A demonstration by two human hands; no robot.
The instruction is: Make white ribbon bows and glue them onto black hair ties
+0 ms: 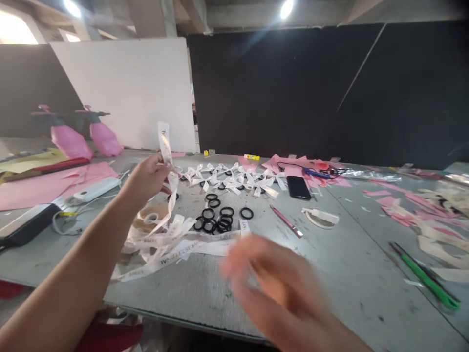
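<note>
My left hand (151,173) is raised over the left part of the table, its fingers pinched on a white printed ribbon (172,198). One end of the ribbon sticks up above the fingers, and the rest hangs down to loose loops and strips with printed lettering on the table. My right hand (271,288) is smeared by motion near the front edge, just below a ribbon end; its fingers are too blurred to tell whether they hold anything. Several black rings (224,220) lie between the hands. Behind them are rows of white ribbon bows (230,178), some with black rings.
A black phone (298,187), a pink pen-like tool (286,221) and a white looped band (321,218) lie right of centre. Green-handled scissors (427,278) and ribbon scraps lie farther right. Two pink spray bottles (106,139), a power strip (97,189) and pink sheets stand or lie left.
</note>
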